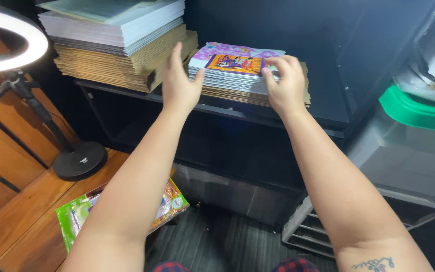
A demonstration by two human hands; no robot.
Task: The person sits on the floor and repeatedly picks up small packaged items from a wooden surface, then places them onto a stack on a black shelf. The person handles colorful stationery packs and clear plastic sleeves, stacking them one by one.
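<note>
A person's open left hand (179,85) and curled right hand (285,83) press against opposite sides of a stack of thin colourful printed booklets (232,68) lying on flattened brown cardboard sheets (237,95) on a black shelf (323,108), beside a taller paper-and-cardboard pile (119,43).

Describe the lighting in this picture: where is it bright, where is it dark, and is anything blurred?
Head view: the ring light at upper left is overexposed to plain white; the black shelf and the space beneath it fall into deep shadow; both hands, left hand and right hand, and the stack of colourful booklets are evenly lit and sharp; no motion blur shows.
</note>
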